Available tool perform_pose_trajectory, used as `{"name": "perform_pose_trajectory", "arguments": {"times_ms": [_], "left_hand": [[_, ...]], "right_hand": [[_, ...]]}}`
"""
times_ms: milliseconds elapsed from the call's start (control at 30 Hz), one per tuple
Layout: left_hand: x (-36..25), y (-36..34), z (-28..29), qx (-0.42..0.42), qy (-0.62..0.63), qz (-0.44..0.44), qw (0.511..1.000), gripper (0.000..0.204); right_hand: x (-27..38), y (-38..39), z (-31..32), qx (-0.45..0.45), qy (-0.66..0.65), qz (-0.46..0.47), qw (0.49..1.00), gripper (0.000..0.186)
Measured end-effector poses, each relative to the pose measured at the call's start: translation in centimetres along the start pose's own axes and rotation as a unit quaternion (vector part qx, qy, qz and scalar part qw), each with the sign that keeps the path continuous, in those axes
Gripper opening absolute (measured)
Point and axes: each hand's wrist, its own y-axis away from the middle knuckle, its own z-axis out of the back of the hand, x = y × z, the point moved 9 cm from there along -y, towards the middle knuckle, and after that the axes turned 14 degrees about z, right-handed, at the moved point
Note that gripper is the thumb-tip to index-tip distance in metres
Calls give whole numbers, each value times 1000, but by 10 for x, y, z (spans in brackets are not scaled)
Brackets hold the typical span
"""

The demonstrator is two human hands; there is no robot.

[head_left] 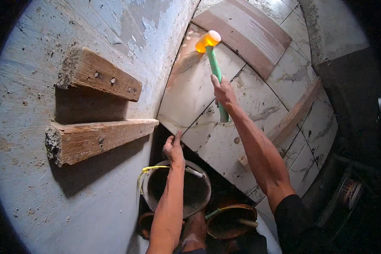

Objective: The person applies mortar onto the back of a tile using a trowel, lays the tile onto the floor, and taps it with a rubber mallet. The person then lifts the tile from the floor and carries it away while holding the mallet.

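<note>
My right hand (pixel 224 93) grips the green handle of a rubber mallet (pixel 215 61); its yellow head (pixel 206 41) with a white face is over the tiles near the wall. My left hand (pixel 173 148) holds the near corner of a white marble-patterned tile (pixel 197 93), fingers curled at its edge. Other veined tiles (pixel 241 131) adjoin it, their surfaces speckled with grit. Just below my left hand, partly behind my forearm, sits a bucket (pixel 200 190) with a yellow handle.
Two nailed wooden blocks (pixel 93 137) project from the blue wall (pixel 25 190) at left. A ribbed tile (pixel 249 38) lies at the back, a wooden batten (pixel 300 106) at right. Smaller buckets (pixel 226 228) stand by my legs. A concrete ledge (pixel 334 29) borders the right, above a spool (pixel 347 190).
</note>
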Motion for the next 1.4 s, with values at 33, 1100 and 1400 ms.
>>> {"name": "perform_pose_trajectory", "arguments": {"times_ms": [33,1100,1400], "left_hand": [[1,0,-2,2,-27,6,1000,25],[-2,5,-10,22,6,18,1000,24],[4,4,-7,35,79,35,996,25]], "right_hand": [[-7,4,-4,22,-11,-37,999,47],[-30,93,36,15,9,-62,998,45],[-36,107,28,48,26,-58,997,48]]}}
